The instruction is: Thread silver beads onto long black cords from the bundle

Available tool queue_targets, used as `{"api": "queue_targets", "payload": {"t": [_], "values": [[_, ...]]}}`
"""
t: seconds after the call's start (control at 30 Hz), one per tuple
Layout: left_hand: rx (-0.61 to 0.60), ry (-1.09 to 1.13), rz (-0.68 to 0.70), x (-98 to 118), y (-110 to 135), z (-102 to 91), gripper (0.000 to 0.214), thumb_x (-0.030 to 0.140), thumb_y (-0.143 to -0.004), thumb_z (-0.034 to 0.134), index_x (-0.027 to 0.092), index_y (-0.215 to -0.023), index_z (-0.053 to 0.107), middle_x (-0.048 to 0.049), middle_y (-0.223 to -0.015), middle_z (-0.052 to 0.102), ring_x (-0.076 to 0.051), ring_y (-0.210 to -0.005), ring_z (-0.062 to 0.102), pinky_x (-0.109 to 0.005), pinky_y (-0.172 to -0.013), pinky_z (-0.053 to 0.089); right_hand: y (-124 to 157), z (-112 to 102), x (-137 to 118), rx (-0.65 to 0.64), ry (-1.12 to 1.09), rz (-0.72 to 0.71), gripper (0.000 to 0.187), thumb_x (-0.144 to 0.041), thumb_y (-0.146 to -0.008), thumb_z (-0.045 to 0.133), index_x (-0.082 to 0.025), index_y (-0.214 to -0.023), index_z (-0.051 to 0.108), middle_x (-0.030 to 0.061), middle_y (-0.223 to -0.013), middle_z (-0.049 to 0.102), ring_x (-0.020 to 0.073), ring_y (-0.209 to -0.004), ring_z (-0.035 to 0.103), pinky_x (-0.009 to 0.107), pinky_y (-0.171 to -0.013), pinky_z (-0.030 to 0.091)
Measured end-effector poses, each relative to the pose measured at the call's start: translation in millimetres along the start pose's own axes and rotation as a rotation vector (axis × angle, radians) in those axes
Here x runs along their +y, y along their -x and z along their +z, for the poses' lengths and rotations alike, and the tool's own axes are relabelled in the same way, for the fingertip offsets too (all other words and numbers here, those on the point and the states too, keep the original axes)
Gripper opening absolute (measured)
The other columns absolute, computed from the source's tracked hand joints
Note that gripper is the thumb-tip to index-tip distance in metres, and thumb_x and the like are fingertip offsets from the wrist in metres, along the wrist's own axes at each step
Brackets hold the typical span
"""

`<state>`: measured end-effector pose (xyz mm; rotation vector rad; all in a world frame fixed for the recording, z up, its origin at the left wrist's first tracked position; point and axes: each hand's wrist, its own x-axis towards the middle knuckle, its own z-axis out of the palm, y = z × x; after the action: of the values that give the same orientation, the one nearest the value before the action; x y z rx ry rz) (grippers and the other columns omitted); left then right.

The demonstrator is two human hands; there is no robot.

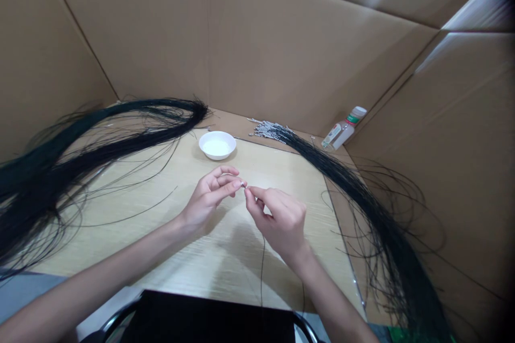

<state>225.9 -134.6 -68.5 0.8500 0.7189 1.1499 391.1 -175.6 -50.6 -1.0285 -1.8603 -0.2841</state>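
Note:
My left hand (213, 188) pinches a small pale bead (243, 185) between thumb and fingertips, with the other fingers loosely curled. My right hand (281, 217) is closed in a pinch right beside it, the fingertips almost touching those of the left. A thin black cord (263, 268) hangs down from under my right hand toward the table's front edge. The cord's tip is hidden in the fingers, so I cannot tell whether it passes through the bead. Beyond my hands stands a white bowl (217, 144); its small contents are too faint to make out.
A thick bundle of black cords (132, 142) lies at the left. Another bundle (362, 198), with silvery beads (271, 131) at its far end, runs down the right side. A clear bottle (344, 129) leans in the back right corner. Cardboard walls (281, 48) enclose the table (153, 246).

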Motion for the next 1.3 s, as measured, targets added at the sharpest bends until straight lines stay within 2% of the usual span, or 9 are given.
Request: {"api": "queue_targets", "payload": {"t": [0.3, 0.47, 0.63, 0.73, 0.87, 0.97, 1.1, 1.2, 1.3], "values": [[-0.03, -0.043, 0.025, -3, 0, -3.3, 0.042, 0.032, -0.069, 0.094, 0.017, -0.099, 0.068, -0.0025, -0.08, 0.077, -0.015, -0.076, 0.067, -0.025, -0.073, 0.048, 1, 1, 0, -0.025, -0.012, 0.024, 0.015, -0.015, -0.096, 0.068, -0.017, -0.081, 0.072, -0.0032, -0.062, 0.071, 0.0087, -0.052, 0.062, 0.023, -0.058, 0.046], [-0.035, -0.11, 0.099, -4, 1, -3.3, 0.039, 0.03, -0.076, 0.09, 0.018, -0.104, 0.066, -0.0025, -0.085, 0.078, -0.016, -0.083, 0.07, -0.026, -0.079, 0.052, 4, 4, 1, -0.051, -0.072, 0.132, 0.015, -0.018, -0.096, 0.069, -0.017, -0.082, 0.073, -0.0017, -0.069, 0.075, 0.0096, -0.055, 0.064, 0.024, -0.057, 0.045], [-0.001, -0.15, 0.161, -1, 0, -2.8, 0.04, 0.026, -0.076, 0.09, 0.019, -0.105, 0.064, 0.0004, -0.085, 0.076, -0.014, -0.083, 0.07, -0.024, -0.079, 0.052, 4, 4, 0, -0.104, -0.158, 0.251, 0.014, -0.023, -0.097, 0.069, -0.019, -0.085, 0.074, -0.0011, -0.075, 0.077, 0.01, -0.055, 0.061, 0.025, -0.056, 0.043], [-0.017, -0.151, 0.155, 0, -1, -3.9, 0.04, 0.026, -0.076, 0.089, 0.02, -0.101, 0.059, 0.0019, -0.083, 0.075, -0.013, -0.079, 0.069, -0.024, -0.075, 0.051, 1, 3, 0, -0.188, -0.258, 0.396, 0.011, -0.028, -0.096, 0.07, -0.02, -0.093, 0.077, 0.0009, -0.083, 0.078, 0.014, -0.07, 0.066, 0.026, -0.067, 0.047], [-0.023, -0.238, 0.193, 0, 0, -5.8, 0.038, 0.028, -0.079, 0.086, 0.02, -0.097, 0.053, 0.0014, -0.081, 0.075, -0.014, -0.075, 0.069, -0.026, -0.072, 0.05, -2, 4, 5, -0.313, -0.541, 0.592, 0.014, -0.033, -0.098, 0.068, -0.022, -0.098, 0.078, 0.002, -0.099, 0.079, 0.0172, -0.09, 0.069, 0.028, -0.082, 0.05], [0.006, -0.359, 0.271, -1, 2, -6.0, 0.036, 0.029, -0.082, 0.083, 0.021, -0.094, 0.049, 0.0002, -0.08, 0.076, -0.016, -0.077, 0.07, -0.03, -0.078, 0.051, -3, 6, 9, -0.364, -0.642, 0.677, 0.018, -0.034, -0.098, 0.067, -0.021, -0.093, 0.078, 0.0015, -0.094, 0.079, 0.0168, -0.087, 0.069, 0.027, -0.079, 0.05], [0.038, -0.473, 0.354, -2, 3, -5.4, 0.039, 0.026, -0.085, 0.08, 0.024, -0.096, 0.044, 0.0002, -0.082, 0.076, -0.018, -0.082, 0.07, -0.033, -0.084, 0.05, -5, 3, 11, -0.422, -0.622, 0.687, 0.022, -0.035, -0.098, 0.066, -0.02, -0.086, 0.077, 0.0008, -0.084, 0.077, 0.0159, -0.08, 0.067, 0.026, -0.074, 0.048], [0.066, -0.475, 0.389, -2, 1, -7.2, 0.039, 0.025, -0.087, 0.077, 0.025, -0.097, 0.039, 0.0008, -0.086, 0.075, -0.016, -0.08, 0.065, -0.033, -0.084, 0.047, -6, -3, 16, -0.502, -0.597, 0.687, 0.02, -0.032, -0.097, 0.066, -0.02, -0.085, 0.077, 0.0003, -0.084, 0.076, 0.0154, -0.077, 0.066, 0.025, -0.068, 0.047], [0.146, -0.445, 0.433, -1, -4, -11.4, 0.04, 0.026, -0.087, 0.076, 0.026, -0.097, 0.037, 0.0005, -0.09, 0.074, -0.015, -0.078, 0.06, -0.032, -0.082, 0.045, -7, -8, 22, -0.626, -0.577, 0.687, 0.018, -0.03, -0.094, 0.068, -0.021, -0.081, 0.077, -0.0002, -0.076, 0.075, 0.0157, -0.07, 0.066, 0.025, -0.059, 0.044]]}}
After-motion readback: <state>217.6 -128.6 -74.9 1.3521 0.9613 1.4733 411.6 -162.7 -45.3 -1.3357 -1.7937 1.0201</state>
